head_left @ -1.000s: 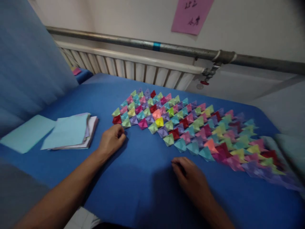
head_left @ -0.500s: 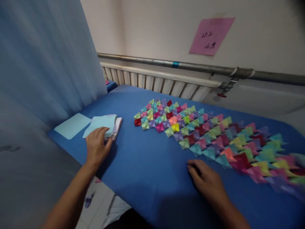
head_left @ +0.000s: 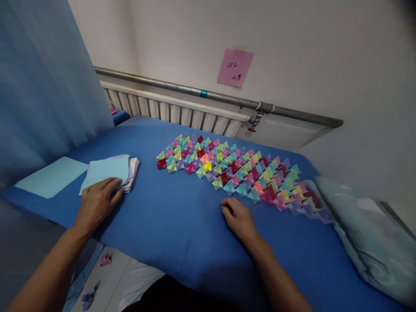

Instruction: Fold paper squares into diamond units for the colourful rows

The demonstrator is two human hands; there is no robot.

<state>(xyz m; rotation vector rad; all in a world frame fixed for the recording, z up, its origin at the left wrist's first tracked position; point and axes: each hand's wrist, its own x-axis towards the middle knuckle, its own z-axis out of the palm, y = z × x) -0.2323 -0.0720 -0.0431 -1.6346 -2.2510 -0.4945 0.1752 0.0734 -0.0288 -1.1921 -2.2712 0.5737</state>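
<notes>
My left hand (head_left: pixel 99 201) lies on the front edge of a stack of paper sheets, its fingers resting on the pale blue top sheet (head_left: pixel 107 170) and its thumb apart from them. Pink, lilac and white edges stick out on the stack's right side. Left of the stack lies a flat, pale green-blue sheet (head_left: pixel 52 177). My right hand (head_left: pixel 238 216) rests on the blue bed surface (head_left: pixel 169 216) with its fingers curled in and nothing visible in them. Just beyond it, folded paper pieces (head_left: pixel 234 167) in many colours stand in slanting rows, apart from the hand.
A folded grey-green blanket (head_left: pixel 367 234) lies at the right end. Behind the bed are a white radiator (head_left: pixel 175 112), a metal pipe (head_left: pixel 152 82) and a pink note (head_left: pixel 235 67) on the wall. A blue curtain (head_left: pixel 48 78) hangs at left. Crumpled bits (head_left: pixel 105 260) lie on the floor.
The view has swung right, bringing the blanket into sight. My left hand has lowered onto the paper stack, its fingers flatter. My right hand stays curled by the folded pieces.
</notes>
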